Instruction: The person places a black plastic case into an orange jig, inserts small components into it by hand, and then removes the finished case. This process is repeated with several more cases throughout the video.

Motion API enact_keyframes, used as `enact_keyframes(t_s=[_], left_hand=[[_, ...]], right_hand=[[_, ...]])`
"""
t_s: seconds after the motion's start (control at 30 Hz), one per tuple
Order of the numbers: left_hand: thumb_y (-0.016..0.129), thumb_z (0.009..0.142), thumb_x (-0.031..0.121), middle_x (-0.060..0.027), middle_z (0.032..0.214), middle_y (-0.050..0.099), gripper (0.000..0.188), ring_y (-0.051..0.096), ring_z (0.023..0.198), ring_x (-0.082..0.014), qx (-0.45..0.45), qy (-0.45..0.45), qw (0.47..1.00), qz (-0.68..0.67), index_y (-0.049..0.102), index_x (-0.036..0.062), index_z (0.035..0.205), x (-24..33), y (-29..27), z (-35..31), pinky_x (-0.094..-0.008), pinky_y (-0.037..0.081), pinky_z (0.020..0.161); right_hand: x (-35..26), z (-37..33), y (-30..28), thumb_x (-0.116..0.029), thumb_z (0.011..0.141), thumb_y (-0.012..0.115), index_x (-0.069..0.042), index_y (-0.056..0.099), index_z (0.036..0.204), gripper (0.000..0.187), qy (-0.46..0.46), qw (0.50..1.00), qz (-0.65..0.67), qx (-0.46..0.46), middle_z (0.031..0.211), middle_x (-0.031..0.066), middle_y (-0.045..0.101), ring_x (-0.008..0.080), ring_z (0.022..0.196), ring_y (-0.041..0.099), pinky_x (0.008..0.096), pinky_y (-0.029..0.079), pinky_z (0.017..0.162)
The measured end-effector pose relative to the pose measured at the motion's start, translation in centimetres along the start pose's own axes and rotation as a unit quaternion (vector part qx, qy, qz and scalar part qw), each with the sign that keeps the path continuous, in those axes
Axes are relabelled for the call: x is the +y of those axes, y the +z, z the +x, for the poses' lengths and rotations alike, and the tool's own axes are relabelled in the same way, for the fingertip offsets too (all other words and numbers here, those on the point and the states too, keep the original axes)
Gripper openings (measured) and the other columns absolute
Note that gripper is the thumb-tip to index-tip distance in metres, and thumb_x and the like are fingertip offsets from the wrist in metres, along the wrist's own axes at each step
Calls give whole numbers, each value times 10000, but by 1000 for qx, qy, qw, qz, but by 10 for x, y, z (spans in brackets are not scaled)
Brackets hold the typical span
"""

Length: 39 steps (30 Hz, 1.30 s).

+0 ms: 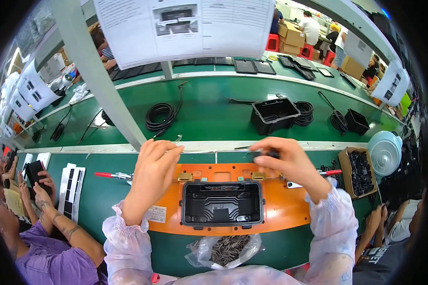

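Note:
My left hand [157, 161] is raised over the left part of an orange fixture plate [287, 209], its fingers pinched together. A small shiny bit shows by its fingertips, too small to name. Over the right part, my right hand [290, 159] grips a small black part [267, 153] between thumb and fingers. Below and between the hands, an open black plastic box [186, 202] lies in the fixture, hollow side up. Two brass-coloured blocks [184, 176] sit along its far edge. Nearest my body, a clear plastic bag [202, 256] holds many thin metal pins [230, 249].
Red-handled toggle clamps [104, 175] flank the fixture. At right stand a carton of black parts [349, 183] and a light-blue fan [384, 152]. Beyond a white rail lie coiled black cables [160, 116] and another black box [275, 116]. Co-workers sit on both sides.

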State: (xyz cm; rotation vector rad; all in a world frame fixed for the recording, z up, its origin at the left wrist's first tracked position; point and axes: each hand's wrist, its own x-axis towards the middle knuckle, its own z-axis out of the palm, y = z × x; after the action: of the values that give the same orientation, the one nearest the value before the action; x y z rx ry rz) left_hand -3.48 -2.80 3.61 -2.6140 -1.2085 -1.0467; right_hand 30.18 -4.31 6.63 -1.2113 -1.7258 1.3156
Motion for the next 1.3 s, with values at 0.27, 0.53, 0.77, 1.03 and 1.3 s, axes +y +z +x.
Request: enact_keyframes(t_s=[0.27, 0.53, 0.77, 1.03, 1.3], left_hand=[[697, 883, 20, -84, 1046, 687, 222, 643, 1078, -287, -7, -32, 999, 10, 720, 37, 1103, -5, 12, -22, -549, 406, 1070], [718, 844, 22, -56, 1067, 683, 236, 646, 1092, -267, -20, 12, 999, -27, 731, 56, 1077, 2, 12, -24, -602, 356, 1123], [729, 776, 34, -25, 1072, 670, 273, 640, 1084, -226, -45, 81, 995, -28, 746, 74, 1045, 12, 11, -21, -621, 367, 1110], [684, 813, 80, -14, 1091, 651, 313, 639, 1093, -169, -98, 156, 981, 68, 742, 60, 1120, 29, 2, -25, -625, 375, 1129], [672, 824, 14, -47, 1160, 669, 386, 658, 1099, -215, -91, 68, 993, -18, 724, 57, 1203, 29, 5, -39, -568, 383, 1137]], right_hand=[[-2, 84, 66, -162, 909, 737, 6, 710, 1078, 240, -147, 962, -186, -139, 859, 162, 727, 269, 761, 696, 375, 547, 716], [-11, 88, 77, -141, 894, 745, 17, 724, 949, 169, -108, 951, -236, -168, 813, 126, 741, 226, 681, 696, 349, 550, 656], [-19, 88, 81, -110, 888, 710, 28, 744, 939, 150, -103, 937, -286, -173, 758, 150, 740, 218, 652, 714, 332, 556, 624], [-16, 84, 70, -101, 963, 623, 43, 682, 1128, 227, -61, 974, -173, -130, 910, 122, 727, 172, 749, 696, 315, 565, 688], [10, 49, 26, 48, 1008, 442, 60, 563, 1222, 246, 47, 990, 111, -74, 1168, 196, 674, 225, 1040, 707, 331, 604, 872]])
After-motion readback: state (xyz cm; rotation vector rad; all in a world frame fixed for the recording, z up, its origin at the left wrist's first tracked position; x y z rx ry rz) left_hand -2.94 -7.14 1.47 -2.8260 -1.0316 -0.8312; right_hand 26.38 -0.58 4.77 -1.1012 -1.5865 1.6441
